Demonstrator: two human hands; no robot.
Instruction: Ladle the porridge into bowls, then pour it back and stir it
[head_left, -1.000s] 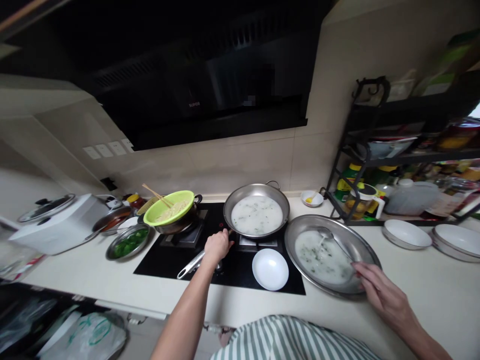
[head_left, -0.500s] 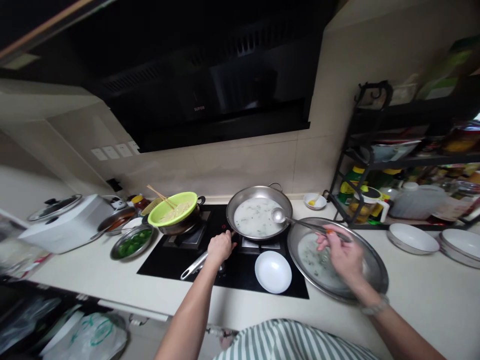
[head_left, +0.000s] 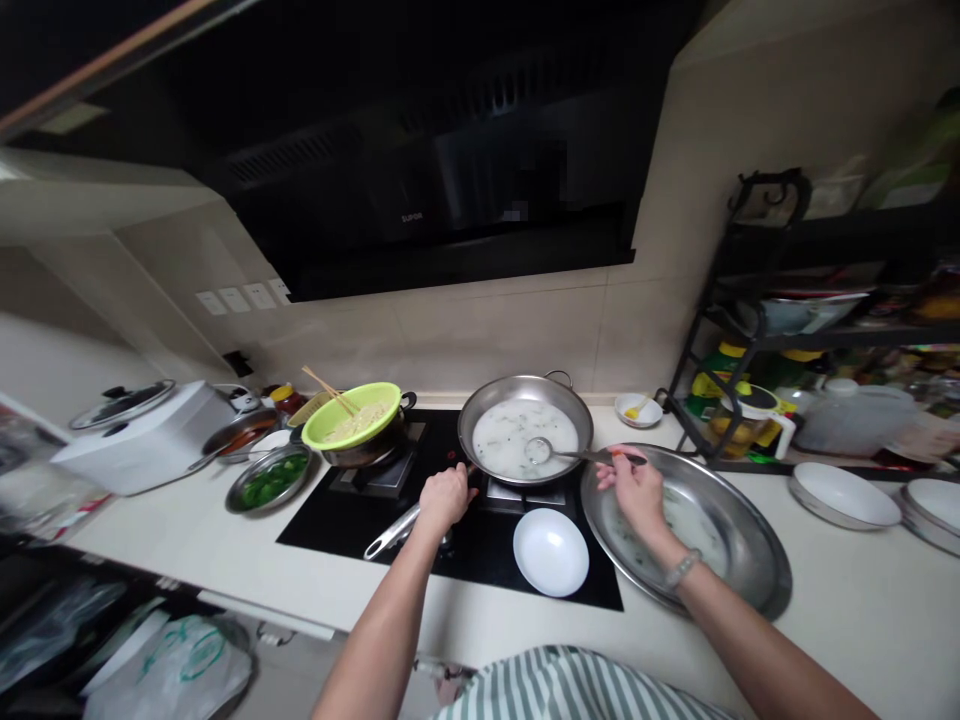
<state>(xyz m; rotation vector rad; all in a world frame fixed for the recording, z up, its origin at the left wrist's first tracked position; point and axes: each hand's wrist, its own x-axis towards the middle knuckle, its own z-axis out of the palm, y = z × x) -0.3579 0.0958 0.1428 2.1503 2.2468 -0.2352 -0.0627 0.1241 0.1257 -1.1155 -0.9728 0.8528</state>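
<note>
A metal wok of whitish, milky soup with green bits stands on the right burner. My left hand is closed around the wok's handle at its near left. In my right hand is the handle of a metal ladle, its bowl dipped at the soup's surface. Below my right wrist lies a large oval metal basin with similar whitish liquid, partly hidden by that arm. A white bowl sits on the hob in front of the wok. A metal utensil handle sticks out beneath my left hand.
On the left burner, a green basket of noodles with chopsticks rests on a pot. A metal dish of green vegetables is beside it. At right stand a black rack and white bowls. The range hood hangs above.
My right hand has moved left, lowering the ladle from the wok's right side into the soup. My left hand stays on the wok handle. The view has shifted slightly.
</note>
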